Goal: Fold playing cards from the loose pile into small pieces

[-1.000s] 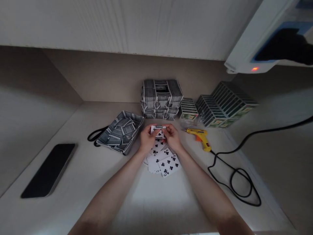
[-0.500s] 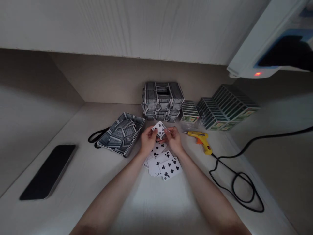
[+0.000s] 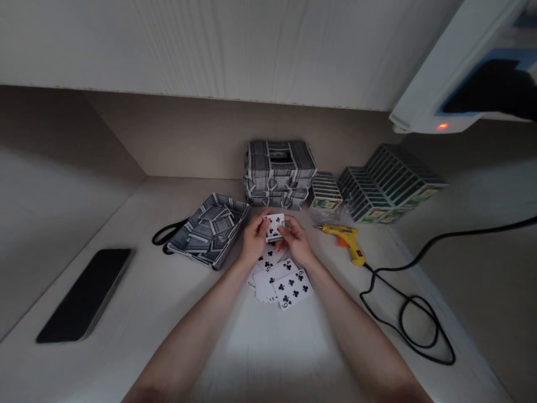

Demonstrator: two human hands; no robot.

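Note:
Between my two hands is a playing card (image 3: 275, 225) with black clubs facing up. My left hand (image 3: 254, 238) pinches its left side, the thumb lying on the face. On the other side my right hand (image 3: 296, 240) grips the lower right corner, thumb on top. Whether more cards lie beneath it, I cannot tell. Loose playing cards (image 3: 292, 289), clubs with a six on top, lie face up in an overlapping pile just below my hands. Left of my hands sits an open tray (image 3: 247, 208) made of patterned card backs, with folded card pieces (image 3: 213, 225) inside.
A box built from folded cards (image 3: 279, 173) stands at the back. Stacked card packs (image 3: 394, 182) are to its right. A yellow glue gun (image 3: 348, 240) trails a looping black cable (image 3: 403, 330). Black scissors handles (image 3: 168, 232) and a phone (image 3: 86, 294) lie left. A power strip (image 3: 423, 112) hangs upper right.
The held card has turned from a slant to nearly upright between my hands. My right fingers have shifted slightly along its edge. The pile of cards is unchanged.

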